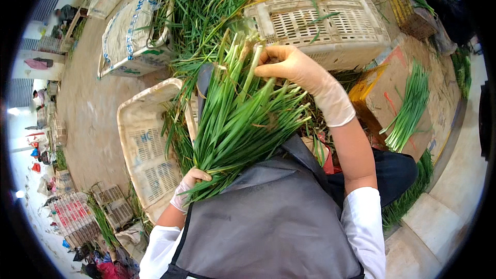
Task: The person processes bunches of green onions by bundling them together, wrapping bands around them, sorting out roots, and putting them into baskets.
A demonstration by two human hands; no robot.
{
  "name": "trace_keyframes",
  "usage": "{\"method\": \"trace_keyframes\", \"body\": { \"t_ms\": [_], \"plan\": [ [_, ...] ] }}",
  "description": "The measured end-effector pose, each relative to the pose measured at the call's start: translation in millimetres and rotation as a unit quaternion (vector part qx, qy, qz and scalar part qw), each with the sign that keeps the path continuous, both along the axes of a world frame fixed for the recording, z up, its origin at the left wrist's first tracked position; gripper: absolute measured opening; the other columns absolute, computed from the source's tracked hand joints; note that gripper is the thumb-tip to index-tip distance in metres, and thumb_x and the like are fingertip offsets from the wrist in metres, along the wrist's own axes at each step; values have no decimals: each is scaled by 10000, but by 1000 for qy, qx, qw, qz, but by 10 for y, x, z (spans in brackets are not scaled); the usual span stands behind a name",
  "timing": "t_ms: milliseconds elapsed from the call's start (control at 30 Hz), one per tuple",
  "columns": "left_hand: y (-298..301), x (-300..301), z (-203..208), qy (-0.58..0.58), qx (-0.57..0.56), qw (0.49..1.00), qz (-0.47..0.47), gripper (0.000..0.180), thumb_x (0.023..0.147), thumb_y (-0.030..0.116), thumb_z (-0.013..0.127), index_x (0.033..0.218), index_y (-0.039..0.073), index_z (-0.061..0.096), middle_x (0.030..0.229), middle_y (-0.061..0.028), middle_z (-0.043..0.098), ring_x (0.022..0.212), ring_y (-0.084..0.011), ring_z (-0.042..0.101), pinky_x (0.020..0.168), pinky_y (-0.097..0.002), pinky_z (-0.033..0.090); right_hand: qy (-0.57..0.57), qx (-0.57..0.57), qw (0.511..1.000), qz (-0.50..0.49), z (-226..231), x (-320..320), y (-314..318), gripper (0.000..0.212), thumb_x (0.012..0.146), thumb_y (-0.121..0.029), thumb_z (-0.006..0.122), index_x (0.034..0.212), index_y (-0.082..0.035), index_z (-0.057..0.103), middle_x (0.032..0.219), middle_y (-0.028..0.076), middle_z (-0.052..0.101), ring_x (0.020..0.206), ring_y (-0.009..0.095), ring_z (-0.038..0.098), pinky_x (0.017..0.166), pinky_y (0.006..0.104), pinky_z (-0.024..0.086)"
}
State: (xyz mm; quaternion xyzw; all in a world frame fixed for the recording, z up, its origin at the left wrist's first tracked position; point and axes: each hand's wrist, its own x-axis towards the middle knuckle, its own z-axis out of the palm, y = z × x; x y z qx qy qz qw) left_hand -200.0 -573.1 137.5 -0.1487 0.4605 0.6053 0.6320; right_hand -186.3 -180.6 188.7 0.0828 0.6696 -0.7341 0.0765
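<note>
A loose bunch of garlic chives with long flat green leaves and pale root ends lies across my lap. My left hand, in a thin pale glove, is closed round the leaf tips at the bunch's lower end. Up at the pale root ends, my right hand, gloved too, pinches with thumb and fingers curled together. Brownish bits of root or dry leaf show by its fingertips, partly hidden by the fingers. A dark grey apron covers my lap.
An upturned cream plastic crate stands ahead, beside a heap of chives. To the left are an open crate and a white sack-covered crate. A tidy bundle of chives lies on a cardboard-topped surface at right.
</note>
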Motion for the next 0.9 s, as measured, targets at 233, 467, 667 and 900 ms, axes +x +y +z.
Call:
{"method": "trace_keyframes", "body": {
  "t_ms": [233,467,667,900],
  "plan": [
    [149,-183,141,110,34,988,-108,669,609,-3,611,1263,-62,484,1211,-205,574,1137,-306,545,1018,-371,391,44,208,971,112,-452,169,-192,436,829,-338,626,1135,-27,614,1024,108,670,913,202,608,864,312,460],
    [54,-199,157,76,3,993,-87,703,608,-7,632,1289,-50,464,1251,-191,549,1152,-291,531,1017,-362,389,166,-320,913,-193,-262,488,378,335,958,-297,457,690,-101,493,516,-32,336,456,102,340,461,223,331],
    [122,-249,111,79,6,993,-86,627,608,7,619,1224,-54,523,1164,-170,608,1072,-275,576,972,-352,427,-124,327,917,-192,-812,864,967,340,922,-371,488,972,-60,616,806,88,584,715,206,533,660,301,431],
    [84,-249,43,115,11,987,-115,655,593,22,620,1237,-41,520,1166,-167,607,1080,-270,568,964,-340,424,12,84,983,-163,-457,604,223,351,817,-239,676,1058,9,612,990,99,642,908,160,592,814,279,458]
  ]
}}
